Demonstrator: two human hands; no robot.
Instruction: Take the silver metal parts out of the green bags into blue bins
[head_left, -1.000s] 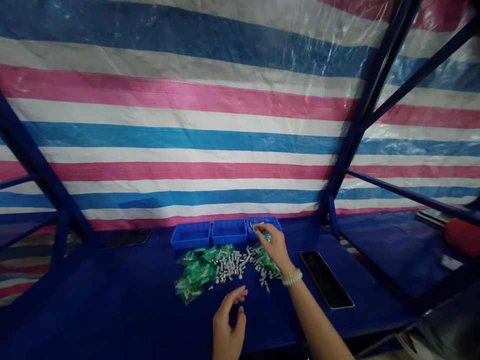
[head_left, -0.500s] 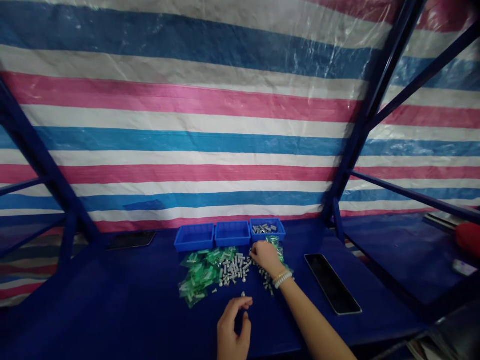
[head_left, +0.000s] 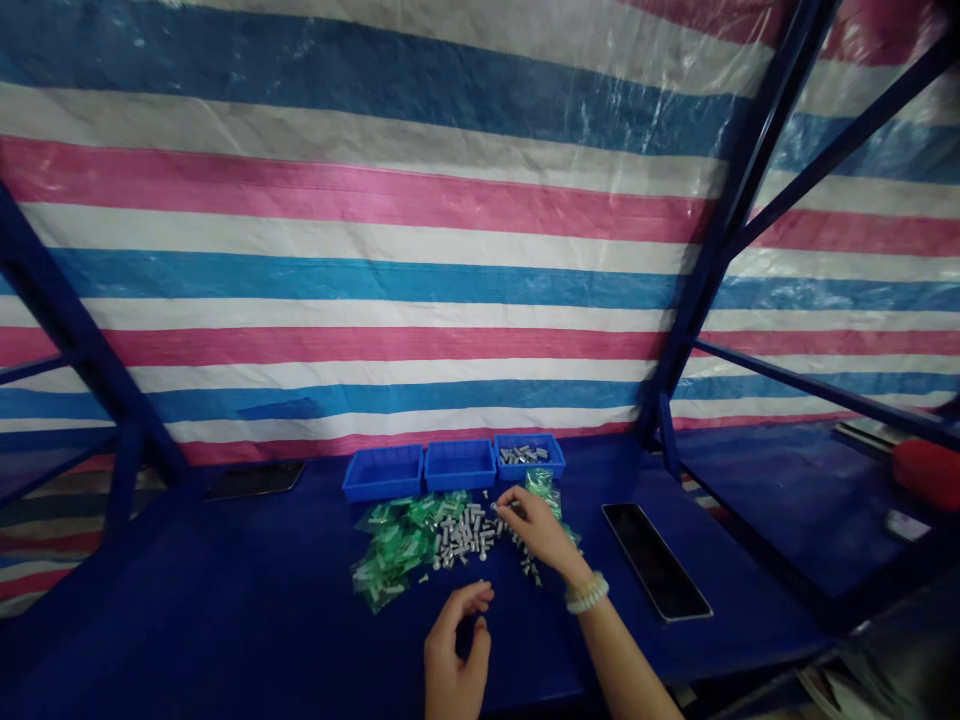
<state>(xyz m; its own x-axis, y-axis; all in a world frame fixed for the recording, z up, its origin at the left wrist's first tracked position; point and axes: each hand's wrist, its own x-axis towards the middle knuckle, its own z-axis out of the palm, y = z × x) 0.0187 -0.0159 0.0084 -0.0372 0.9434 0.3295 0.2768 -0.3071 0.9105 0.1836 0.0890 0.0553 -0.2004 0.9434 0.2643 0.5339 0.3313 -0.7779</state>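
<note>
Small metal parts (head_left: 461, 535) lie in a heap on the blue table (head_left: 247, 600). Left of them are green plastic bags (head_left: 397, 550); more green packets (head_left: 541, 486) lie partly behind my right hand (head_left: 531, 520). That hand, with a beaded bracelet at its wrist, is over the right side of the heap, thumb and forefinger closed on a small metal part (head_left: 494, 508). Nearer the front edge, my left hand (head_left: 461, 635) is held with thumb and fingers apart; nothing shows between them.
Three blue trays stand in a row behind the heap: a left tray (head_left: 384, 488), a middle tray (head_left: 459, 480) and a right tray (head_left: 559, 462) holding metal pieces. A phone (head_left: 656, 560) lies right, a dark flat device (head_left: 255, 480) back left. Blue frame posts stand both sides.
My right hand has lowered a little and its fingers have shifted over the heap. A small part that showed at my left fingertips is now barely visible. The view has shifted slightly.
</note>
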